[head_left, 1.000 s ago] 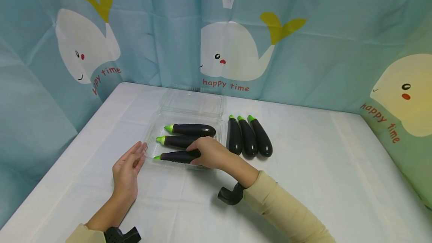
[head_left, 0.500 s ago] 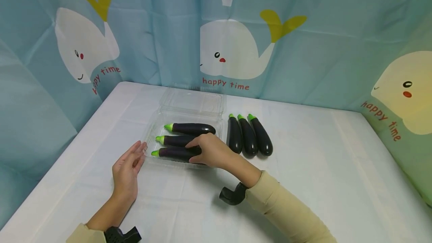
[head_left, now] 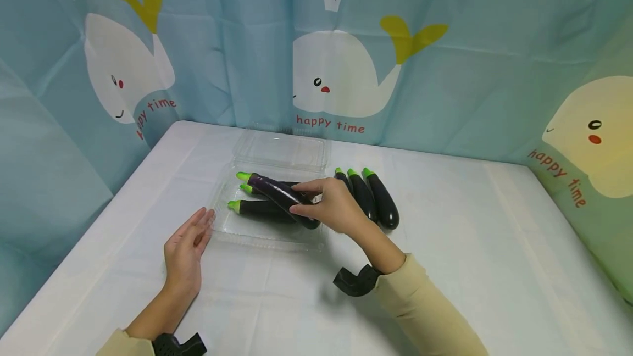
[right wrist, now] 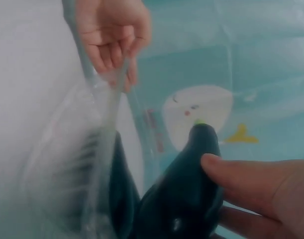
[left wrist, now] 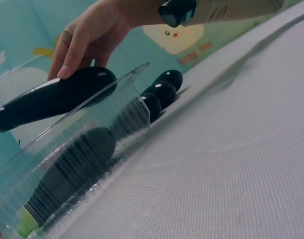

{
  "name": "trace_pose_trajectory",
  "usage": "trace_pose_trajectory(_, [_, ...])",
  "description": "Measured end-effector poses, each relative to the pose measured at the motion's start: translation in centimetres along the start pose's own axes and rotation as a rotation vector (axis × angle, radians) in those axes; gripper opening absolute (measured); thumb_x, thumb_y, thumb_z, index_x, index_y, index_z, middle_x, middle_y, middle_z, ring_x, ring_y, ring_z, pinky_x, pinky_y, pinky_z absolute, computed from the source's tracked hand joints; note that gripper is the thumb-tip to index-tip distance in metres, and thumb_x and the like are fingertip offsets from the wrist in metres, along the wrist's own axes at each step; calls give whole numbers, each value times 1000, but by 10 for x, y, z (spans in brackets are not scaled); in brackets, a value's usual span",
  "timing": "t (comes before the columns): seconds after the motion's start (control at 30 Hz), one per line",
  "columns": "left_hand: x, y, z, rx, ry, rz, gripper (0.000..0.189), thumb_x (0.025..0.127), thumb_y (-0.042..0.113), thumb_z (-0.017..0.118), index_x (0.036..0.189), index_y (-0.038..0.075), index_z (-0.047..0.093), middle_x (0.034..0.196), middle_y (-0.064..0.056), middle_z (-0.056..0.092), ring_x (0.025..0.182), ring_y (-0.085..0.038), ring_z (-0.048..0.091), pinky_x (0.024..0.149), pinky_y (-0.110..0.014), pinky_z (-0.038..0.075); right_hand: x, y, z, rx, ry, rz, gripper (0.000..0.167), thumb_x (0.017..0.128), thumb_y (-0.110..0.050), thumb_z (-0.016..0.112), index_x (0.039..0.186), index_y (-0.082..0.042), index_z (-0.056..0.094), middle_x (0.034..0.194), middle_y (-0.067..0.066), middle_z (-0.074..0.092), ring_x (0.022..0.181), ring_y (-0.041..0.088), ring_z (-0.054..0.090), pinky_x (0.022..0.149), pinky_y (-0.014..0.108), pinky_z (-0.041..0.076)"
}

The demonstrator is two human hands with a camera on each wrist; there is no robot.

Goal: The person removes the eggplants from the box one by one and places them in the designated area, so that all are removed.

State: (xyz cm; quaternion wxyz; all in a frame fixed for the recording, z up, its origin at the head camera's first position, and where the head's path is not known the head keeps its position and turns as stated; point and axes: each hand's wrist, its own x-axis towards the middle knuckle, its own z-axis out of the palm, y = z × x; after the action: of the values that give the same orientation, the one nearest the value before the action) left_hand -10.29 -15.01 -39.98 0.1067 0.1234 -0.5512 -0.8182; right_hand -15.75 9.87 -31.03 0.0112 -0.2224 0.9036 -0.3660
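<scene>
My right hand [head_left: 333, 205] pinches a dark eggplant [head_left: 279, 191] near its thick end. It is raised and slanted over the open clear plastic container [head_left: 277, 238], its green stem towards the back left. In the left wrist view this eggplant [left wrist: 57, 92] is above the container rim. Two more eggplants lie inside: a nearer one [head_left: 259, 209], and a farther one [head_left: 245, 188] partly covered by the held eggplant. My left hand [head_left: 185, 251] holds the container's left edge; in the right wrist view the left hand's fingers [right wrist: 109, 50] are bent at the rim.
Three eggplants [head_left: 365, 202] lie side by side on the white tablecloth [head_left: 484, 257], right of the container, partly behind my right hand. The container's lid [head_left: 282, 150] is folded back towards the whale-print curtain [head_left: 257, 70], which surrounds the table.
My right hand has lifted the nearest eggplant from the container's front and moved it up and back, over the other two. The left hand stays where it was.
</scene>
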Motion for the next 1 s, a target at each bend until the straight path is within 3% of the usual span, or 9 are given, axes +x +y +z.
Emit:
trace_pose_trajectory(0.2, [0, 1, 1, 0, 8, -4, 39, 97, 12, 41, 132, -4, 44, 134, -16, 47, 112, -10, 53, 91, -20, 41, -4, 3, -11, 5, 34, 22, 38, 75, -20, 77, 110, -10, 68, 101, 4, 67, 85, 12, 61, 57, 23, 50])
trace_pose_trajectory(0.37, [0, 2, 0, -24, 10, -10, 39, 97, 12, 42, 132, -6, 43, 136, -17, 44, 112, -10, 53, 91, -20, 41, -11, 9, -20, 61, 82, 70, 37, 75, -19, 77, 110, -10, 68, 103, 3, 67, 81, 14, 61, 55, 26, 48])
trace_pose_trajectory(0.67, [-1, 0, 1, -26, 13, -31, 40, 97, 13, 43, 132, -5, 44, 136, -16, 45, 112, -9, 53, 91, -20, 41, -23, 27, -43, 169, 129, 145, 40, 75, -19, 77, 111, -6, 67, 90, 6, 69, 82, 16, 63, 65, 28, 53])
trace_pose_trajectory(1.0, [0, 1, 0, -28, 18, -24, 39, 97, 13, 43, 131, -4, 45, 132, -12, 50, 110, -9, 54, 90, -20, 42, -31, 43, -59, 200, 200, 219, 41, 76, -19, 76, 112, -3, 66, 102, 11, 67, 90, 19, 63, 69, 26, 53])
